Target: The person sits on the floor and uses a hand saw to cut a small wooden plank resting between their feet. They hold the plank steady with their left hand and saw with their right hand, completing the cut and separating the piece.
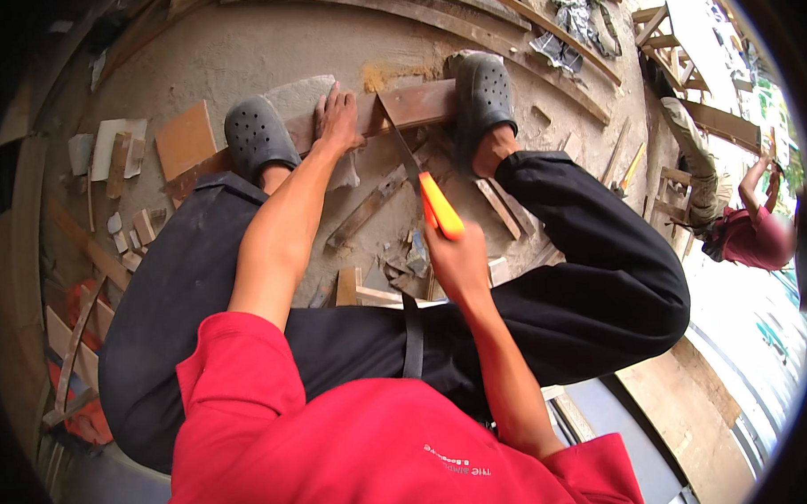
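Note:
A brown wooden board [420,103] lies crosswise between my feet, with a grey clog [259,134] at its left part and the other clog [484,94] on its right end. My left hand [337,119] rests on the board, fingers stretched out over its far edge. In my right hand [457,261] is a handsaw [441,209] with an orange and yellow handle, gripped tightly. The saw's narrow blade slants forward and left, its far end meeting the board just right of my left hand. Orange sawdust [388,73] is scattered on the ground beyond that spot.
Wood offcuts [366,206] litter the ground between my legs. Long planks [467,32] run along the far side, near a crumpled plastic sheet [573,28]. A square tan board [184,140] lies to the left. Another person [749,231] in a dark red shirt works at far right.

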The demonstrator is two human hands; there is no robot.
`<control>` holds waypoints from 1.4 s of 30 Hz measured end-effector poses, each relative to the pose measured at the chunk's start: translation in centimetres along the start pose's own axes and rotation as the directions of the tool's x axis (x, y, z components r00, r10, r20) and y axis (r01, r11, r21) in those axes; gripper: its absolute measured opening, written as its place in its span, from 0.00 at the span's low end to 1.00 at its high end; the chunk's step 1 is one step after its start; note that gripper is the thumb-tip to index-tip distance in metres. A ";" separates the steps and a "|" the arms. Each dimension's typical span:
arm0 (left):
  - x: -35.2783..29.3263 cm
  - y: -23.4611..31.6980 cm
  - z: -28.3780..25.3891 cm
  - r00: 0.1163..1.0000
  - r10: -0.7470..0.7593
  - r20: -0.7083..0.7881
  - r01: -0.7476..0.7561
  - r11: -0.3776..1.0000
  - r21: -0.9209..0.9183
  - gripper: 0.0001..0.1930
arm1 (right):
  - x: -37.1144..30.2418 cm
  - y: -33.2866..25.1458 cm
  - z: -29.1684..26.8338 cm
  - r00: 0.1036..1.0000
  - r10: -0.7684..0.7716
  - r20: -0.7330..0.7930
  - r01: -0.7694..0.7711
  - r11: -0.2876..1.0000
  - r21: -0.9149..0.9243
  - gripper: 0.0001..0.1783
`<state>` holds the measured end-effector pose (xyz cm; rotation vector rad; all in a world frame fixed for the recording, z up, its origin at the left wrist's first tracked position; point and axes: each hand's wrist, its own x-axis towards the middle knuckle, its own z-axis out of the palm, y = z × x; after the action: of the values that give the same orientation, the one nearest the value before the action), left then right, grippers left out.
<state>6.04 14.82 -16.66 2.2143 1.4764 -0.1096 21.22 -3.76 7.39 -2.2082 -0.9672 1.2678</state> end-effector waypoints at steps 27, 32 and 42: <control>-1.1 2.9 0.3 0.999 -0.043 0.026 0.041 0.997 0.072 0.47 | 0.9 6.2 3.5 0.990 -0.048 -0.133 0.063 0.992 0.112 0.14; -0.7 2.2 1.6 0.998 -0.056 -0.016 0.057 0.992 0.114 0.49 | -5.3 7.6 0.1 0.998 -0.048 -0.032 0.050 0.996 0.073 0.13; 0.5 8.0 3.0 0.997 -0.063 0.036 0.056 0.984 0.170 0.54 | -4.7 9.5 -5.6 0.997 -0.073 -0.020 0.073 0.997 0.038 0.12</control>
<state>13.91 11.50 -16.79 2.2847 1.5626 -0.3097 27.87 -13.69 6.74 -2.1320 -0.9986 1.2204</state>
